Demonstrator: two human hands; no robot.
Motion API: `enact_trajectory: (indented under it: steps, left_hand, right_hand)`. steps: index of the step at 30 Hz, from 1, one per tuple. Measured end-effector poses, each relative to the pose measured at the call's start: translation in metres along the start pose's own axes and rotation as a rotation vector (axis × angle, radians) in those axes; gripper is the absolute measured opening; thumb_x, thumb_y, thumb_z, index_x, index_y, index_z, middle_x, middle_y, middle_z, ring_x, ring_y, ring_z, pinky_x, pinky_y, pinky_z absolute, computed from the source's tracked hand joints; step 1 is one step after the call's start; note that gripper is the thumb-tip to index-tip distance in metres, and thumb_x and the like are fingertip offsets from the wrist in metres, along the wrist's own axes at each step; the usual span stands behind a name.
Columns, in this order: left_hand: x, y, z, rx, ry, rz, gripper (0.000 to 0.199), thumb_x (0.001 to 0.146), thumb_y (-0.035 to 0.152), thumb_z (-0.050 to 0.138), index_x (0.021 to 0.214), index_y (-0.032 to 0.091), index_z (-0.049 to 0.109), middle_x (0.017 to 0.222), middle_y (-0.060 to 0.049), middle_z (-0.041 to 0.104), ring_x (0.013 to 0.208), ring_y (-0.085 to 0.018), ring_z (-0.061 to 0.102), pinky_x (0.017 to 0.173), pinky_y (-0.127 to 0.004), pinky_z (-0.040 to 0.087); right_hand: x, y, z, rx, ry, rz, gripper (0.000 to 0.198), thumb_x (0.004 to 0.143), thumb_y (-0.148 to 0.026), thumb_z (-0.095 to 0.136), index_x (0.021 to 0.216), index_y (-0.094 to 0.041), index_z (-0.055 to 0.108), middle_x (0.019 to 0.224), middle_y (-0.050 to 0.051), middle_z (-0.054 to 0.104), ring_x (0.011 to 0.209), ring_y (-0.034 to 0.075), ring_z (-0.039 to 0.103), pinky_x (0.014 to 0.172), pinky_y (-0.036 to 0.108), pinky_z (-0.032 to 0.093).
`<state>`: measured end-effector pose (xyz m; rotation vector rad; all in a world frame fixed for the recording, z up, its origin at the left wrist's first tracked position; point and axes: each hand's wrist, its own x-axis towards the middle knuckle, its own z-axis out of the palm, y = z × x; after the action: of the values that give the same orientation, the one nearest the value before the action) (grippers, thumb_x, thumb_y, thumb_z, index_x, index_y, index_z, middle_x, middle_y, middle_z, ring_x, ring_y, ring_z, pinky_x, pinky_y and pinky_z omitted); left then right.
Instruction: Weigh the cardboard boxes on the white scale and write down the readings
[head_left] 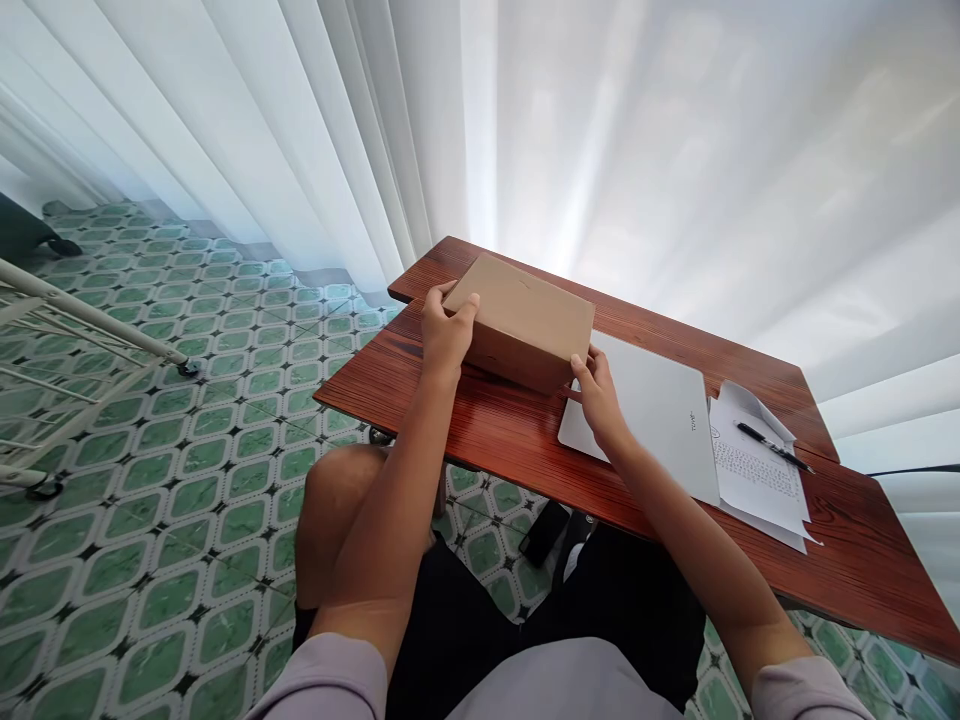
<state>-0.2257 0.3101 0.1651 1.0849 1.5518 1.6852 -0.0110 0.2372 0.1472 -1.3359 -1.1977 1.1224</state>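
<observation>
A closed brown cardboard box (517,315) is between my two hands over the left part of the wooden table. My left hand (447,328) grips its left end, thumb on the top edge and fingers around the far side. At the lower right corner, my right hand (596,385) holds the box with the thumb in front and the fingers behind. The right side of the box overlaps a closed silver laptop (652,410) in this view. Whether the box's underside touches the table cannot be made out.
Sheets of written paper (754,470) lie right of the laptop, with a black pen (774,446) across them. White curtains (585,130) hang behind the wooden table (517,430). A white wheeled rack (82,370) stands on the tiled floor at left.
</observation>
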Motion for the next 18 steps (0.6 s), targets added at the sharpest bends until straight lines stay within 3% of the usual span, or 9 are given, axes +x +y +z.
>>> enact_trajectory:
  steps: [7,12,18]
  left_hand:
    - [-0.001,-0.006,0.001,-0.094,0.078,-0.090,0.045,0.075,0.030,0.071,0.116,0.014,0.067,0.124,-0.010,0.067,0.114,-0.024,0.062,0.099,-0.034,0.051]
    - [-0.001,-0.012,0.002,-0.144,0.139,-0.062,0.037,0.072,0.027,0.071,0.106,0.013,0.070,0.122,-0.010,0.069,0.114,-0.024,0.064,0.101,-0.033,0.051]
    - [0.001,-0.020,0.004,-0.146,0.159,-0.006,0.040,0.074,0.025,0.071,0.111,0.012,0.068,0.130,-0.013,0.066,0.121,-0.023,0.062,0.105,-0.030,0.050]
  right_hand:
    - [0.003,-0.007,0.000,0.024,-0.029,0.031,0.052,0.089,-0.055,0.063,0.132,-0.031,0.048,0.152,0.008,0.050,0.137,0.026,0.052,0.103,0.048,0.057]
    - [0.005,-0.007,0.003,0.021,-0.039,0.031,0.053,0.088,-0.054,0.064,0.132,-0.029,0.047,0.152,0.008,0.050,0.133,0.026,0.055,0.104,0.050,0.056]
    - [0.008,-0.004,0.002,0.020,-0.042,0.008,0.056,0.087,-0.057,0.066,0.133,-0.030,0.048,0.155,0.008,0.048,0.136,0.026,0.054,0.110,0.050,0.053]
